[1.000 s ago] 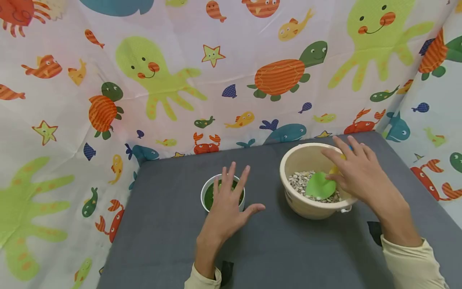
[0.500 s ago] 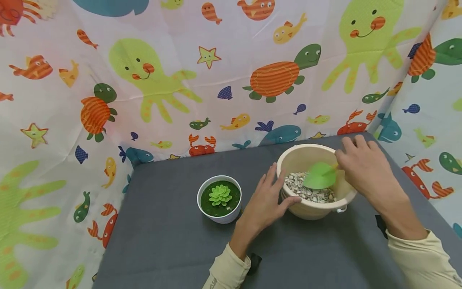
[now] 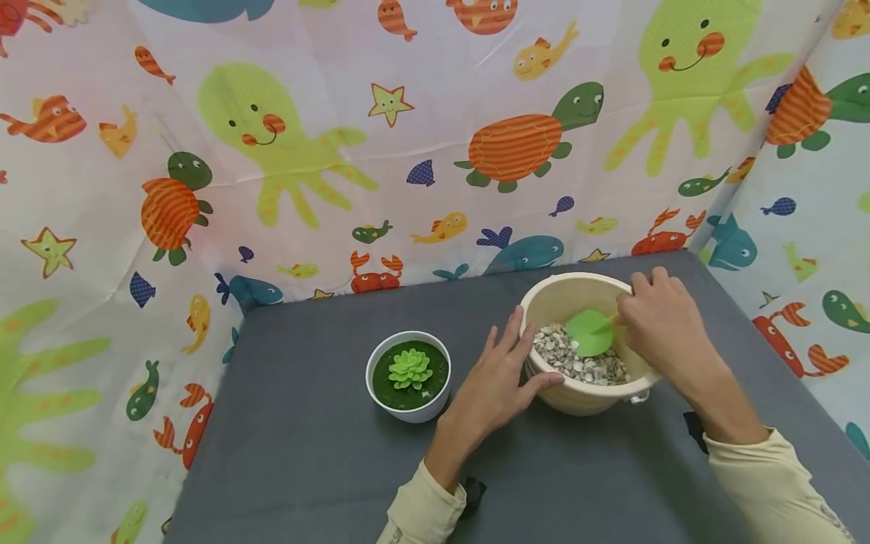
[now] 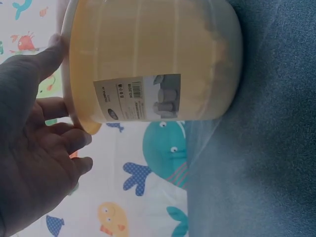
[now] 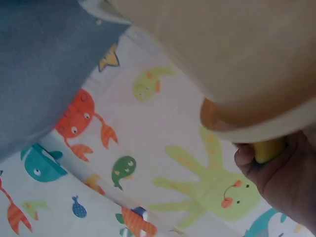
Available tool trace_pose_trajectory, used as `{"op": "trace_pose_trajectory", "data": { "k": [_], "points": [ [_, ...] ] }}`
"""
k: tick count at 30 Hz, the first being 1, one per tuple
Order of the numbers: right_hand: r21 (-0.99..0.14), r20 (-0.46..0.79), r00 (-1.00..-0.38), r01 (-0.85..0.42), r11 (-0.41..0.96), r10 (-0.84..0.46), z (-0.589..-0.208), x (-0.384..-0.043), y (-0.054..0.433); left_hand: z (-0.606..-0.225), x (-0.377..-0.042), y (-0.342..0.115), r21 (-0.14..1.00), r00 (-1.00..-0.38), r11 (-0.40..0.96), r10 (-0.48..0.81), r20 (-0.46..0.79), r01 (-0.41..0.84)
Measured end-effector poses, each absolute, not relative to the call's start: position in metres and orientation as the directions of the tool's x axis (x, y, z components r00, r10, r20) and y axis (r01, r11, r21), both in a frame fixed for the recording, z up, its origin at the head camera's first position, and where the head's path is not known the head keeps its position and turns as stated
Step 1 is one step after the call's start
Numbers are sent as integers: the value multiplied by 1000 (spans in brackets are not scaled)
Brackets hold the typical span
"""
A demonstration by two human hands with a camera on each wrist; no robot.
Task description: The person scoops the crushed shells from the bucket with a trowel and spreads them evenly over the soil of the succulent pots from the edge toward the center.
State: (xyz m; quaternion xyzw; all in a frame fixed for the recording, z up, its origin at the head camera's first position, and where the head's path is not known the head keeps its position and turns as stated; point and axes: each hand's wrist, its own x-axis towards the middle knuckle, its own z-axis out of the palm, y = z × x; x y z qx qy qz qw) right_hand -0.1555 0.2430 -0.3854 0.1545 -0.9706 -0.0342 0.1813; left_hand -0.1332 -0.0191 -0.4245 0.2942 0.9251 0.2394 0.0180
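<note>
A cream bucket (image 3: pixel 578 400) stands on the grey cloth, partly filled with pale pebbles (image 3: pixel 567 359). My left hand (image 3: pixel 485 385) holds its left rim, thumb toward the front and fingers farther back; the left wrist view shows the thumb and fingers at the rim (image 4: pixel 69 74). Over the bucket's right side, my right hand (image 3: pixel 666 325) grips the yellow handle (image 5: pixel 269 149) of a toy shovel. The shovel's green blade (image 3: pixel 590 332) lies against the pebbles, tilted; its lower edge is hard to make out. Most of the handle is hidden by my right hand.
Left of the bucket stands a white pot (image 3: pixel 370 385) with a small green succulent (image 3: pixel 411 369). A printed sea-animal curtain (image 3: pixel 394 257) hangs behind the grey table (image 3: pixel 306 423) and along both sides.
My left hand has moved right from above the potted plant to the bucket's rim. My right hand's fingers have closed round the shovel handle, and the green blade has shifted slightly back and left.
</note>
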Motion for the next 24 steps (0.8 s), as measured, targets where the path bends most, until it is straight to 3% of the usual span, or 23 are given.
{"op": "trace_pose_trajectory", "data": {
  "k": [7, 17, 24],
  "points": [
    [92, 337, -897, -270, 958, -285, -395, -156, 242, -427, -131, -19, 484, -831, 700, 545, 112, 525],
    [27, 212, -943, -256, 966, -256, -399, -158, 236, -426, -130, -18, 498, -834, 697, 542, 106, 516],
    [-77, 200, -948, -268, 960, -248, -399, -156, 241, -428, -129, -20, 521, -841, 692, 531, 102, 500]
  ]
}}
